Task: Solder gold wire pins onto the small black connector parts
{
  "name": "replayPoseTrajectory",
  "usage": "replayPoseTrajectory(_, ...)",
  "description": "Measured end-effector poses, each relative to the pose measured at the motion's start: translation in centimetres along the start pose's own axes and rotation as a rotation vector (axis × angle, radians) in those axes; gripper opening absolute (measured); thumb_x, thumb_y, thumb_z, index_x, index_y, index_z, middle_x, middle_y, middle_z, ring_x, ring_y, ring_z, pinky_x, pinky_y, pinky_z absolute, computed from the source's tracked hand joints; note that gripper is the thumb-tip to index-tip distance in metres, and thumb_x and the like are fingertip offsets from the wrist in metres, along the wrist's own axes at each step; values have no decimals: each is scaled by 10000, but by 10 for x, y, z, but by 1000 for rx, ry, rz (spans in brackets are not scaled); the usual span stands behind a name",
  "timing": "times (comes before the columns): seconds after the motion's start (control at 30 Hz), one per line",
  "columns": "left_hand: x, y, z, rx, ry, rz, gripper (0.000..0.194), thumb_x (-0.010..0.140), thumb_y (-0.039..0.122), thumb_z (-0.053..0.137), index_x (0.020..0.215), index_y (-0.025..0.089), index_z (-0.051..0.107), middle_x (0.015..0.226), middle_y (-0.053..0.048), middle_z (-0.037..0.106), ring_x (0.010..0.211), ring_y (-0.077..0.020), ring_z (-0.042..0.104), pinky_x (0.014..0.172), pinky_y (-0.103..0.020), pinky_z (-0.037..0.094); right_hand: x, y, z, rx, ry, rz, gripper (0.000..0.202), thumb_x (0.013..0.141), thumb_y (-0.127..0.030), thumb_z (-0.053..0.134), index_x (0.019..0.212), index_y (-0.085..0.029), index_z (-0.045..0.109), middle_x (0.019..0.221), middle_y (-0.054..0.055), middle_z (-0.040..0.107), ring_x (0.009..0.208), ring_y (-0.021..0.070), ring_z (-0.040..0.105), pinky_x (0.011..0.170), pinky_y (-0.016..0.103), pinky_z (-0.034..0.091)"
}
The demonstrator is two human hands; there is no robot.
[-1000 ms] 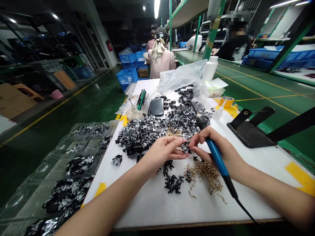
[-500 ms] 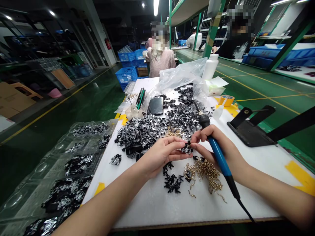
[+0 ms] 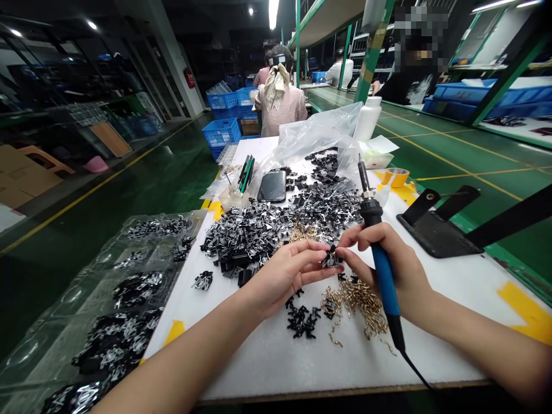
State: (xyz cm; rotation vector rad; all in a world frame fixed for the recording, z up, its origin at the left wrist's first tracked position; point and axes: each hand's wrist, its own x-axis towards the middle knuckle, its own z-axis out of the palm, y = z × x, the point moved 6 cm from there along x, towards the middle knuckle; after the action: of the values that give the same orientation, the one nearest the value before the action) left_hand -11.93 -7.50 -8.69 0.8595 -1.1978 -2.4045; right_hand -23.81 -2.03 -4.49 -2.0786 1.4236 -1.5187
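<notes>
My left hand (image 3: pixel 287 273) is closed on a small black and silver part (image 3: pixel 331 257), pinched between thumb and fingers; its exact kind is too small to tell. A blue-handled soldering iron (image 3: pixel 383 270) rests in my right hand (image 3: pixel 399 261), its metal tip pointing up and away. My right thumb and fingertip also touch the small part. Below the hands lie a heap of curved brass-coloured pieces (image 3: pixel 364 305) and a group of small black plastic pieces (image 3: pixel 303 321). Just beyond them spreads a large pile of black and silver parts (image 3: pixel 241 233).
A black metal stand (image 3: pixel 437 230) and orange tape roll (image 3: pixel 395 177) are on the right. A phone (image 3: pixel 272 186), a clear plastic bag (image 3: pixel 314 129) and a white bottle (image 3: pixel 368 119) lie farther back. Clear trays (image 3: pixel 97 276) of parts line the left. People sit beyond.
The soldering iron has swung more upright, its tip moving right and up. Both hands have shifted slightly right, still holding the small part between them.
</notes>
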Motion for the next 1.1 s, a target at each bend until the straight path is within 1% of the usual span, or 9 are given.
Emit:
replayPoseTrajectory(0.17,0,-1,2,-26,-11,8,260,744,324,597,926,145,547,1034,1,576,923,-24,591,1036,-236,473,-2,0,-2,17,40,11,236,833,-88,558,848,-218,361,866,33,531,808,151,546,738,327,448)
replayPoseTrajectory(0.23,0,-1,3,-27,-18,9,271,745,330,595,941,148,550,1024,5,568,920,-24,590,1032,-230,473,-2,-1,-2,20,46,9,235,832,-90,559,851,-219,362,866,37,529,814,155,550,735,329,450)
replayPoseTrajectory(0.33,0,-1,3,-32,-17,25,248,741,315,599,910,141,548,1008,6,555,948,-37,585,1012,-224,480,-2,-1,0,61,28,28,237,832,-89,559,851,-216,361,854,31,530,804,147,555,724,315,455)
replayPoseTrajectory(0.47,-1,-1,5,-36,-13,19,231,747,307,589,895,138,534,1003,9,557,936,-42,593,1041,-262,456,-1,0,1,145,4,78,229,842,-99,552,861,-215,355,847,19,535,777,135,551,692,297,456)
replayPoseTrajectory(0.63,-2,-1,6,-45,6,18,205,749,257,579,893,124,519,950,6,564,886,-42,606,1068,-320,428,-1,4,1,216,2,124,227,843,-121,562,863,-214,356,873,27,539,794,146,552,667,307,457)
replayPoseTrajectory(0.7,-2,-1,5,-48,4,20,211,742,251,588,892,121,516,938,3,570,870,-38,605,1052,-309,437,-1,5,1,245,-1,135,227,844,-122,562,866,-214,356,870,27,533,777,142,543,655,309,454)
replayPoseTrajectory(0.9,0,-2,5,-102,-11,33,201,722,201,602,880,102,525,921,-6,559,856,-29,598,952,-218,497,0,3,1,264,-9,140,238,842,-119,564,863,-214,347,872,33,528,779,149,547,650,324,462)
replayPoseTrajectory(1.1,0,-3,3,-72,6,19,218,705,202,628,863,107,512,908,-8,570,865,-48,618,946,-205,501,-1,6,0,235,-24,142,244,836,-133,578,872,-215,352,876,30,532,758,137,545,639,309,469)
